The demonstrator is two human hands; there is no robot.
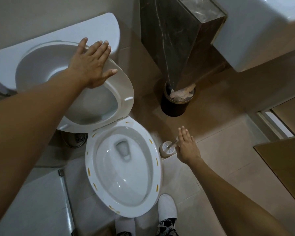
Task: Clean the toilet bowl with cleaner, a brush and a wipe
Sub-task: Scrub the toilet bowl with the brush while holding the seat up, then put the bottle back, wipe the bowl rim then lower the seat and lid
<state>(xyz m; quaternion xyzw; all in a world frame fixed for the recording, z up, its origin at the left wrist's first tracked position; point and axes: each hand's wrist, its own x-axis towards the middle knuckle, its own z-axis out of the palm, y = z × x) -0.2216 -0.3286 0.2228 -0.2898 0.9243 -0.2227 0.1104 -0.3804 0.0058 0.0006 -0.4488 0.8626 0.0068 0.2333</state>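
So the toilet bowl (pixel 124 169) sits low in the middle of the view with its rim bare; there are yellow-brown smears dotted round the rim, and water pooled at the bottom; the seat (pixel 121 89) and lid are both tipped up against the cistern (pixel 61 31). The left hand (pixel 90 65) is laid flat on the raised seat's top edge, fingers straight and spread, thumb out to the side, not curled round anything. The right hand (pixel 187 147) hangs over the floor to the right of the bowl, fingers straight and together, holding nothing; it's just beside the metal handle of the toilet brush (pixel 172 144), which stands in its round white holder (pixel 165 149) touching the floor next to the bowl; can't tell if the thumb touches the handle. Further back there's a dark round bin (pixel 175 106) stuffed with crumpled tissue, under a dark marble column (pixel 177 40); a white basin (pixel 262 31) juts in at top right; two white slippers (pixel 167 208) show below the bowl.
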